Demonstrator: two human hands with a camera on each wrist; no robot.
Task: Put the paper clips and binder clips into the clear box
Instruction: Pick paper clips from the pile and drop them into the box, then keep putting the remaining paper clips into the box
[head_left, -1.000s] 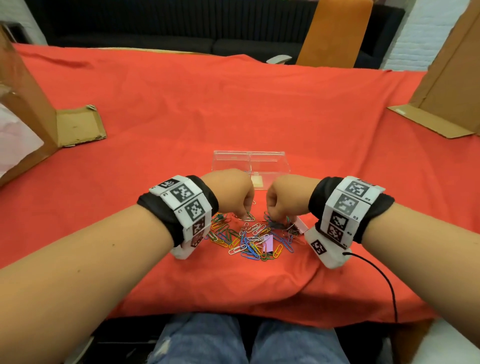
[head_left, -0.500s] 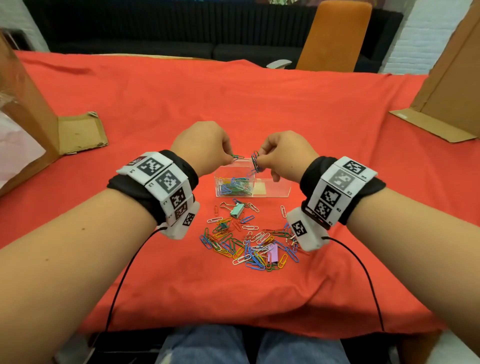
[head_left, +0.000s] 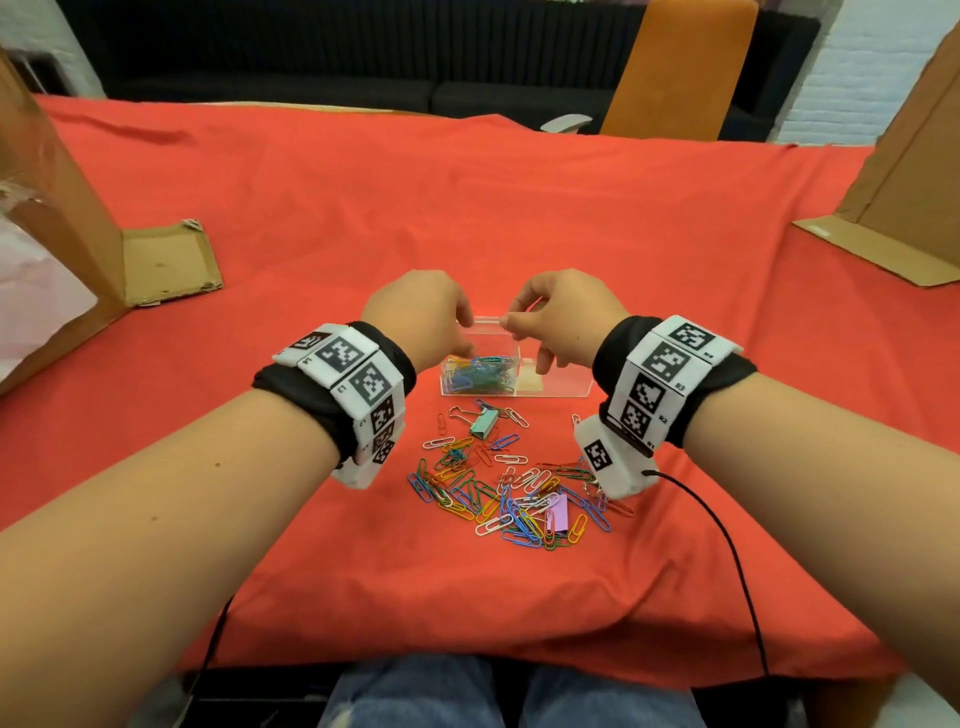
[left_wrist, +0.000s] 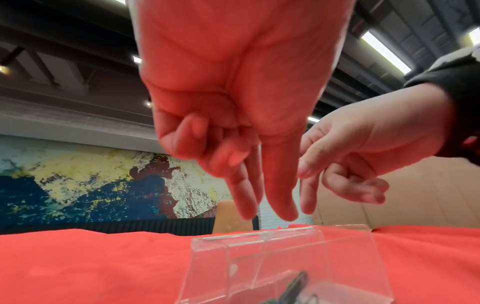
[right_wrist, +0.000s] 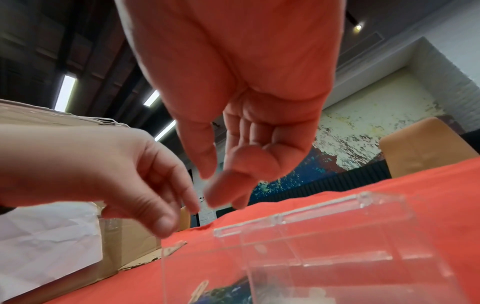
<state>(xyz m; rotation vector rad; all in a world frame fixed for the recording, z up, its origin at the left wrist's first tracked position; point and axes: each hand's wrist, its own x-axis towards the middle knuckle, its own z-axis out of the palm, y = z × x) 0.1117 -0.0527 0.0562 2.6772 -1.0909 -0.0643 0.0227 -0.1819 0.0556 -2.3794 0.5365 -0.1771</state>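
Observation:
The clear box (head_left: 550, 387) stands on the red cloth; its left compartment holds a heap of coloured paper clips (head_left: 480, 371). My left hand (head_left: 460, 325) and right hand (head_left: 511, 327) hover close together just above the box, fingertips pointing down, nothing between them. In the left wrist view the left hand's (left_wrist: 267, 216) thumb and index finger hang straight over the box (left_wrist: 285, 267). The right wrist view shows my right hand (right_wrist: 221, 185) with loose fingers above the box (right_wrist: 337, 246). Several loose paper clips (head_left: 509, 499), a mint binder clip (head_left: 483, 423) and a pink binder clip (head_left: 558, 512) lie in front of the box.
Cardboard boxes stand at the left (head_left: 62, 234) and right (head_left: 909, 197) edges, with a flat cardboard flap (head_left: 166, 265) on the cloth at left. An orange chair (head_left: 675, 67) is behind the table. A black cable (head_left: 727, 561) trails from my right wrist.
The hands rose from the pile with clips pinched, reached over the box, and now hold nothing; more clips lie in the left compartment.

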